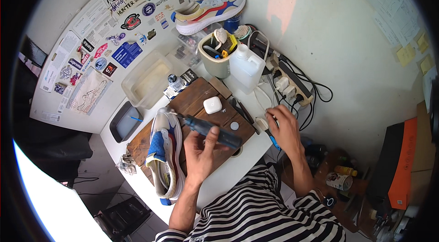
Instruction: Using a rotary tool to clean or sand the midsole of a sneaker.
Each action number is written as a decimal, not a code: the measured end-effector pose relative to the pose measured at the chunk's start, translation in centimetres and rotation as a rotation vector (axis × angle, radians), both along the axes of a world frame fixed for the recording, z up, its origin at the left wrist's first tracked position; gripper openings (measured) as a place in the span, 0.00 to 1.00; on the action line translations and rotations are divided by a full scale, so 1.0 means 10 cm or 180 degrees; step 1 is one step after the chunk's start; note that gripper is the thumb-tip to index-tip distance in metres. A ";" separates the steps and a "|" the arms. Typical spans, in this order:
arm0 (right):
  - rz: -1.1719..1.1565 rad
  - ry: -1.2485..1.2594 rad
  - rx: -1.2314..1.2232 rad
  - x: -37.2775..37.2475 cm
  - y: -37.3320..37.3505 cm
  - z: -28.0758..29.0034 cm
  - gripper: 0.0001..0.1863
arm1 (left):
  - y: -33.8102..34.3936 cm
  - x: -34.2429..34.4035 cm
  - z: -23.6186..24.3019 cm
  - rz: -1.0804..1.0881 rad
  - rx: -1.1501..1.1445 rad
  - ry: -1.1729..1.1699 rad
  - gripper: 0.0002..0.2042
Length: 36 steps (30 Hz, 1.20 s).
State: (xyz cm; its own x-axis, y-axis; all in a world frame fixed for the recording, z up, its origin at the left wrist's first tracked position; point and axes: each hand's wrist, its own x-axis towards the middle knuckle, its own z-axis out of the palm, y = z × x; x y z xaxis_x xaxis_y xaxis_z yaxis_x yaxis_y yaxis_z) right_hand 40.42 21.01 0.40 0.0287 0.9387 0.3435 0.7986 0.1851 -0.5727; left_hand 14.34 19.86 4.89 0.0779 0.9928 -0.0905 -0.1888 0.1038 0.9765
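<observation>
Behind the wooden board (196, 100) stand a white plastic bottle (246, 68), a cup of brushes (218, 54) and a power strip (292, 82); a clear tub (148, 79) sits left of it.

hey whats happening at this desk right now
A person in a striped shirt sits at a cluttered white table. Their left hand grips a dark handheld rotary tool, its tip pointing at a blue and white sneaker lying on a wooden board. Their right hand reaches to the table's edge near a power strip and touches a small white thing there. A second sneaker rests further back.
</observation>
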 end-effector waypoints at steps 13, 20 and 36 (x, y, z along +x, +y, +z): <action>0.1733 0.2960 -0.1099 -0.34 -0.39 0.03 0.33 | -0.43 0.09 -0.20 -0.0592 -0.0648 -0.1313 0.22; 0.1991 0.4124 -0.0339 -0.90 -0.51 -0.06 0.38 | -0.45 0.12 0.13 -0.0617 -0.0131 -0.0750 0.20; 0.0979 0.6549 -0.0530 -0.48 -0.24 -0.25 0.27 | -0.48 -2.04 -0.62 0.0817 -0.0342 0.2857 0.28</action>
State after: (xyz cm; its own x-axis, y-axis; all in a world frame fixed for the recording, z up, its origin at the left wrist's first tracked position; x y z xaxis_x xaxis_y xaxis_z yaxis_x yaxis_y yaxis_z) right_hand 35.62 18.56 -2.13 0.0440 0.9980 -0.0450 -0.9130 0.0219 -0.4075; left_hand -6.05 15.09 -1.26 -0.2856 0.9528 -0.1027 0.6007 0.2615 0.7555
